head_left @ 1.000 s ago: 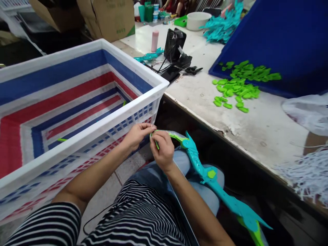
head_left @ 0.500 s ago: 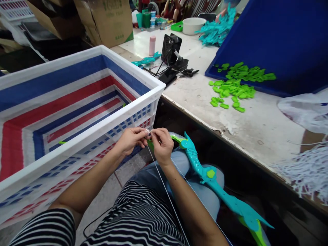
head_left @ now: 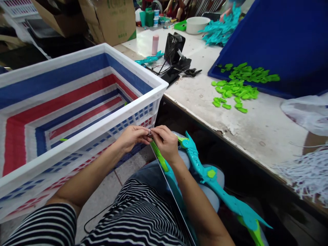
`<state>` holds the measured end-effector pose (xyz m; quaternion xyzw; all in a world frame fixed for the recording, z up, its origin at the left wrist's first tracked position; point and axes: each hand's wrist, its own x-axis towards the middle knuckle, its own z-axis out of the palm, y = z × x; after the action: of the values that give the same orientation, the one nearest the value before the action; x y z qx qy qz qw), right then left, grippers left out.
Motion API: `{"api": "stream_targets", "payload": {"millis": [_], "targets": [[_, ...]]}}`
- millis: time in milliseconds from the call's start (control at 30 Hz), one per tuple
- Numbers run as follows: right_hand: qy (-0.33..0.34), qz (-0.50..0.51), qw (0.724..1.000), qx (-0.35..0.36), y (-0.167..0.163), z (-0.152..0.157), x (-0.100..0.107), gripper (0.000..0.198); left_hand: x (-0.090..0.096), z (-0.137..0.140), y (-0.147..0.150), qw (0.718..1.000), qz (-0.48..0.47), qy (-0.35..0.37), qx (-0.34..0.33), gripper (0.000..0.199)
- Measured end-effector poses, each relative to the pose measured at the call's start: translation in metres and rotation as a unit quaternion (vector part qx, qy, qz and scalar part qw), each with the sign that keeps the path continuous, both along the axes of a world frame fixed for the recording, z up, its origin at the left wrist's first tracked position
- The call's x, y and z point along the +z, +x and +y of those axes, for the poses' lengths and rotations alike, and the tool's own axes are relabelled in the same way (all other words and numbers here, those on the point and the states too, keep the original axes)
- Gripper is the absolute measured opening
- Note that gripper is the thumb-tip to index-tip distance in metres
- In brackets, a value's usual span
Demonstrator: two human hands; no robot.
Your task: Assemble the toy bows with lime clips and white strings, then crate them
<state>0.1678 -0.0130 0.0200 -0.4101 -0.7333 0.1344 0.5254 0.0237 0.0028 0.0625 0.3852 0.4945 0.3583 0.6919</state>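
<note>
Since the earlier frame, a green-and-teal strip has come further into view below the left hand and right hand, at the centre of the frame. The fingers of both pinch the end of a white cord, which runs down towards the bottom centre. A teal bow-shaped piece lies over the knees, right of centre, near the bench. A white basket fills the left.
</note>
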Motion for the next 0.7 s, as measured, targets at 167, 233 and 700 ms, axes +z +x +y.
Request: {"api": "stream_targets", "payload": {"millis": [167,233,700], "targets": [[0.014,-0.069,0.997,0.019,0.002,-0.001,0.0,0.017,-0.001,-0.001,-0.007,0.992,0.09,0.066,-0.056,0.006],[-0.002,-0.059,0.998,0.02,0.001,-0.003,-0.004,0.017,-0.004,-0.003,-0.008,0.984,0.136,0.105,-0.052,0.007],[-0.089,-0.044,0.994,-0.056,0.031,-0.027,-0.043,0.017,-0.037,-0.036,-0.028,0.969,0.164,0.181,0.024,0.028]]}}
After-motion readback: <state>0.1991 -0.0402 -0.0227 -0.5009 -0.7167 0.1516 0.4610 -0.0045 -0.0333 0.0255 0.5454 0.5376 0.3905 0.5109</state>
